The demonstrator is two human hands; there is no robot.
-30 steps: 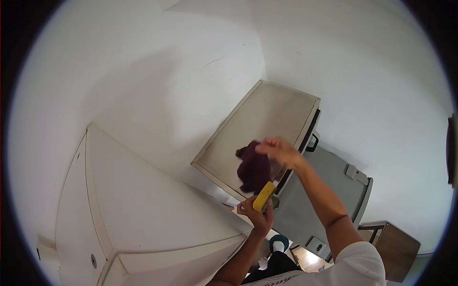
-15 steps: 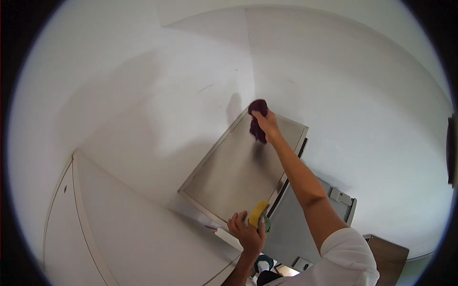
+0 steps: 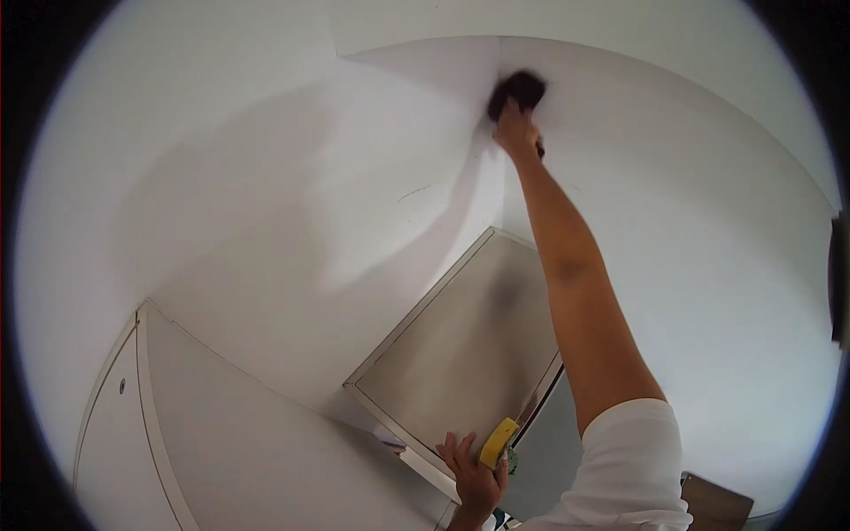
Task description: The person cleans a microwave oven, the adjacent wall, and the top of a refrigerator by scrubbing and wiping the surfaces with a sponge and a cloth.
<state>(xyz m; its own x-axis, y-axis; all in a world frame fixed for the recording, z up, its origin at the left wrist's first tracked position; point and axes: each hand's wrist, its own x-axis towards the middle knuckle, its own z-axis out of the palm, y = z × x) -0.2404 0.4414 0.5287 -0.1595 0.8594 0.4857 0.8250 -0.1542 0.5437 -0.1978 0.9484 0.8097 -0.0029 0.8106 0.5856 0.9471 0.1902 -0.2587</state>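
Observation:
High up by the wall corner, my right hand [image 3: 516, 133] grips a dark maroon cloth [image 3: 521, 90], slightly blurred. The cloth is at the wall, just right of the corner line; whether it presses on the surface I cannot tell. Lower down, my left hand [image 3: 476, 473] holds a yellow sponge [image 3: 499, 442] with a green side, pinched by the thumb. Its other fingers rest at the near edge of a grey-beige cabinet top [image 3: 434, 336]. My right arm reaches across the right side of that top.
White walls [image 3: 691, 230] meet in the corner behind the cabinet. A pale cabinet [image 3: 266, 407] fills the lower left. Beside the cabinet top is a lower grey panel [image 3: 544, 451]. A brown board [image 3: 715, 504] stands at lower right, and a dark object [image 3: 839, 279] is at the right edge.
My right hand has moved up from above the cabinet top to the upper wall corner, cloth in its grip. The view has tilted upward; my left hand still holds the sponge near the cabinet edge.

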